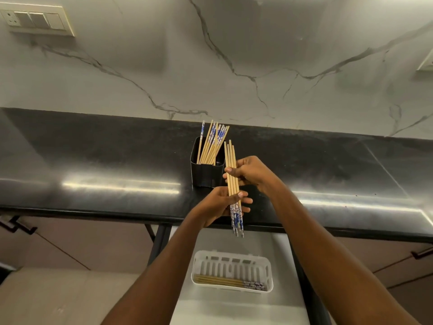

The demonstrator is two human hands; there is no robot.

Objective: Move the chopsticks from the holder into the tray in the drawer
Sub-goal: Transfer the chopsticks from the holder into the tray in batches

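Fingers of the right hand [251, 173] curled and pressed around the upper half of a small bundle of chopsticks [233, 184], thumb across the front; fingers of the left hand [220, 206] closed round the same bundle lower down, just above the blue-and-white patterned ends. Bundle held near upright, plain tips up, patterned ends hanging past the front edge of the black counter [93, 165], above the open drawer [234, 308]. Both hands touching the sticks, neither touching the holder [206, 170].

Just behind the hands, the black square holder near the counter's front edge, with more chopsticks [212, 143] leaning loosely inside. Below, in the drawer, the white slotted tray [267, 266], with a few chopsticks [225, 280] already lying lengthwise along its near wall.

Likely trouble from here: a stick sliding out of the bundle, since the ends are uneven and the two grips overlap only in part; a dropped stick could miss the tray and land on the drawer floor or beyond. A knuckle or the raised tips could also catch the holder and tip it, standing so close. Laid in crosswise, the bundle could ride up over the tray's rim.

Counts: one holder, one tray, one drawer; about four sticks in hand, perhaps four in the tray, roughly ten in the holder, exact number not clear.
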